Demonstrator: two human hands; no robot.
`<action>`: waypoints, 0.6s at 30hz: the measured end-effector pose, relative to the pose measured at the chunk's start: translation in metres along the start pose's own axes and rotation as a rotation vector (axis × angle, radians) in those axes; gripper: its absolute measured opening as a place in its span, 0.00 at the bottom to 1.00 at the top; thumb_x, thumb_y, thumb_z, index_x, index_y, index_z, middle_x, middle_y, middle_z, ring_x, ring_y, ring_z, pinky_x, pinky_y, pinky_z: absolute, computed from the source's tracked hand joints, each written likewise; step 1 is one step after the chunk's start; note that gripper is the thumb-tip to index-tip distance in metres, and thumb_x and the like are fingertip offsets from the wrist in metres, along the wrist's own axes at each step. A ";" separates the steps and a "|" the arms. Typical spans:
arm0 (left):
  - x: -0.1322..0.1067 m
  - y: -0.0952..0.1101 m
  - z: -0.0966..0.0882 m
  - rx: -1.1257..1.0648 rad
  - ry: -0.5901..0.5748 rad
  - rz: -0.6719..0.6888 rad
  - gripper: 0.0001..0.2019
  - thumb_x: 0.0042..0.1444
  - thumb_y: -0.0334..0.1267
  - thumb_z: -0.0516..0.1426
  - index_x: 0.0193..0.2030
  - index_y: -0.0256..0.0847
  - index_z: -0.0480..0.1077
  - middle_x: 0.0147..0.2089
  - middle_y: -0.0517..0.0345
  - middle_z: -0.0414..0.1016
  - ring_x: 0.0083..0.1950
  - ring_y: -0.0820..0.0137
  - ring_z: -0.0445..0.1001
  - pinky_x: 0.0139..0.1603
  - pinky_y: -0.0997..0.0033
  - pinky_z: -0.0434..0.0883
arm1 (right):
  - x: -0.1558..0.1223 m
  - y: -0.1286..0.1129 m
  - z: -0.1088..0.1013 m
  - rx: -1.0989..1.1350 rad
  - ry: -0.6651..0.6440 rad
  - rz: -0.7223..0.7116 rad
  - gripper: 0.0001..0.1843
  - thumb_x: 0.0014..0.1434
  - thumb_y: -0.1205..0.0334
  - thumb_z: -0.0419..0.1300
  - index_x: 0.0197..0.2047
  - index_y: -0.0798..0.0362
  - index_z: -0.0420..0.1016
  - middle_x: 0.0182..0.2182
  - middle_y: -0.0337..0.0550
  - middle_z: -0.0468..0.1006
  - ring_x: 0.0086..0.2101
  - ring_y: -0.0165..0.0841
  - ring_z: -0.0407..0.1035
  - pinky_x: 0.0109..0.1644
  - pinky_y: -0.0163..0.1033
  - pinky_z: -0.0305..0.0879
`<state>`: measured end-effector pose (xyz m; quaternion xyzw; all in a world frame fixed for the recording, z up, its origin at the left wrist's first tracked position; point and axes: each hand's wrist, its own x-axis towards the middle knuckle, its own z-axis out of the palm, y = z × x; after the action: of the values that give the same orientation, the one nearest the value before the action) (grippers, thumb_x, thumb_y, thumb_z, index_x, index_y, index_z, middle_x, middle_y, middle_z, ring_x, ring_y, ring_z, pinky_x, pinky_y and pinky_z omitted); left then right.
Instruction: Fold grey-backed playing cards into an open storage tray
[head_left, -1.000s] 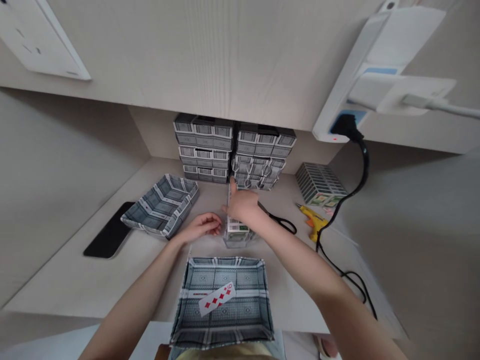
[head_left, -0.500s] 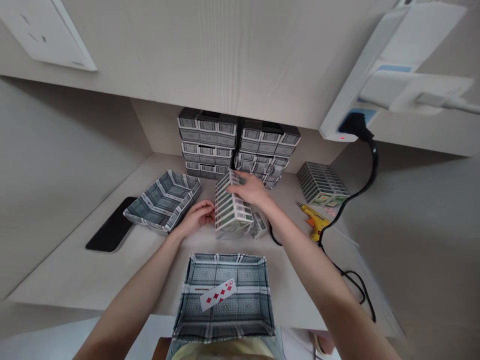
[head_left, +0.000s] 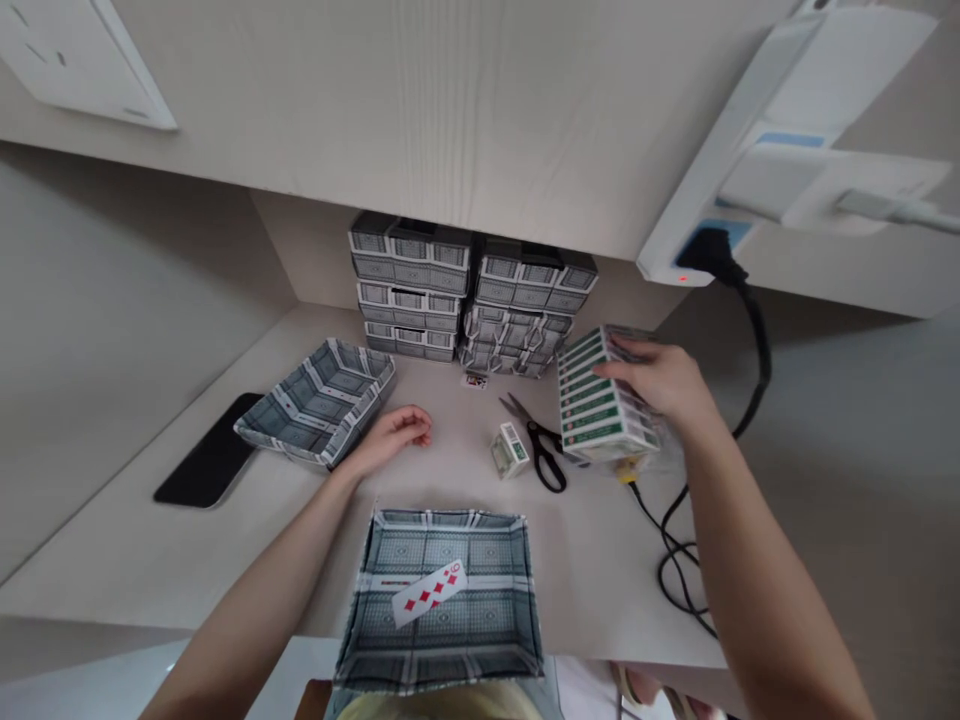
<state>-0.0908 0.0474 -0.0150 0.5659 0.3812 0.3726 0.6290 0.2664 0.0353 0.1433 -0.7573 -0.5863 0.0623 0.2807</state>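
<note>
My right hand [head_left: 664, 385] grips a wrapped block of green card packs [head_left: 596, 405] and holds it above the right side of the desk. My left hand [head_left: 394, 435] rests on the desk with its fingers loosely curled and nothing in it. One loose card pack [head_left: 510, 450] lies between the hands, beside black scissors [head_left: 540, 450]. Close to me sits a tray made of playing cards [head_left: 442, 590] with a red diamonds card [head_left: 427, 593] lying face up in it.
A second card tray [head_left: 319, 400] and a black phone [head_left: 206, 462] lie at the left. Stacks of card trays [head_left: 469, 295] stand against the back wall. A power strip [head_left: 750, 150] hangs at the upper right, its black cable [head_left: 675, 555] trailing over the desk. A small card [head_left: 474, 381] lies near the stacks.
My right hand lifted the block of card packs from the middle of the desk and carried it to the right. One pack stayed behind beside the scissors. The left hand barely moved.
</note>
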 end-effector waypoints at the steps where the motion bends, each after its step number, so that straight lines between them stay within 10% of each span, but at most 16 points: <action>1: 0.000 0.000 0.000 -0.001 -0.001 0.000 0.10 0.48 0.40 0.57 0.34 0.36 0.65 0.28 0.61 0.69 0.30 0.74 0.69 0.33 0.73 0.65 | 0.005 0.006 0.003 -0.057 -0.024 0.025 0.30 0.37 0.47 0.64 0.45 0.48 0.75 0.38 0.45 0.77 0.38 0.43 0.71 0.35 0.41 0.66; 18: -0.001 0.002 0.001 -0.020 0.001 -0.022 0.10 0.49 0.41 0.57 0.33 0.35 0.65 0.28 0.60 0.69 0.31 0.73 0.69 0.34 0.73 0.66 | 0.127 0.029 0.068 -0.488 -0.147 0.119 0.24 0.40 0.56 0.63 0.44 0.52 0.74 0.41 0.54 0.75 0.43 0.48 0.69 0.37 0.43 0.65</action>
<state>-0.0908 0.0463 -0.0126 0.5551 0.3838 0.3699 0.6386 0.3011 0.1719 0.1023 -0.8293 -0.5572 -0.0099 0.0422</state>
